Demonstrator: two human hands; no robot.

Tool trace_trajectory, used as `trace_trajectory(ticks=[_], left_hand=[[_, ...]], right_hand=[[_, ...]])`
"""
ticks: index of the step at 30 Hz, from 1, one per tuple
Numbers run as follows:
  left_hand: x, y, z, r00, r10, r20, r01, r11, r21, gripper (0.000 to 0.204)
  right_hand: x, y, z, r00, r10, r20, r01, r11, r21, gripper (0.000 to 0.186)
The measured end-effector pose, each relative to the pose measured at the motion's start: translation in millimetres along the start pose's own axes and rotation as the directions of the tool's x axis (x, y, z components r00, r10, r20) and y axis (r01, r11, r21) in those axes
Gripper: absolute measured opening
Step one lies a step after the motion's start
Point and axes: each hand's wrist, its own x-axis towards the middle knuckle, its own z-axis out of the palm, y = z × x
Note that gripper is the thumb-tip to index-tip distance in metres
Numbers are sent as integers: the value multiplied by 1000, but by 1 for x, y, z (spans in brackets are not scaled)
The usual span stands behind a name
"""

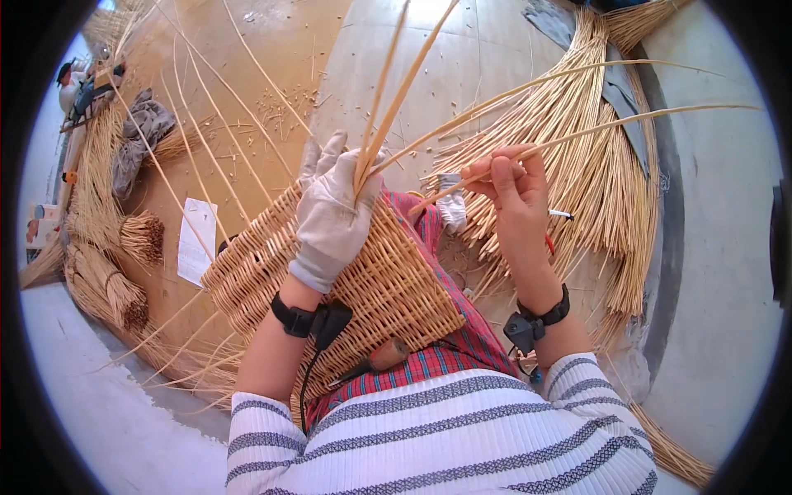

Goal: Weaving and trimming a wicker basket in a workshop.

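Note:
A partly woven wicker panel (388, 289) lies tilted across my lap, on a red plaid cloth (483, 338). My left hand (334, 210), in a pale work glove, is closed at its upper right corner around several wicker rods (396, 87) that fan upward and to the right. My bare right hand (516, 186) pinches one long wicker rod (610, 124) between thumb and fingers, a little right of the panel. Long loose rods stick out from the panel's far left edge. A wooden-handled awl (388, 355) rests on the panel's near edge.
A big spread bundle of wicker rods (569, 157) lies at the right. More bundles (124, 289) line the left, beside a grey cloth (144, 136) and a white paper sheet (196, 239). Wicker scraps litter the floor. A person (78, 91) sits at the far left.

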Motion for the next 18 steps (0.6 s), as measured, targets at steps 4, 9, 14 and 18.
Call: trace_trajectory(ticks=[4, 9, 14, 18], left_hand=[[-2, 7, 9, 999, -25, 48, 19, 993, 116, 25], [-1, 5, 10, 1000, 20, 19, -23, 989, 147, 25], [-1, 3, 11, 1000, 14, -1, -14, 996, 93, 22], [1, 3, 14, 998, 29, -55, -28, 999, 24, 23]], right_hand=[[3, 16, 7, 998, 57, -11, -57, 998, 25, 12], [9, 31, 4, 998, 61, 1, -61, 998, -23, 12], [7, 36, 10, 992, 116, 51, -117, 993, 17, 12], [11, 32, 4, 994, 100, -36, -101, 995, -8, 12]])
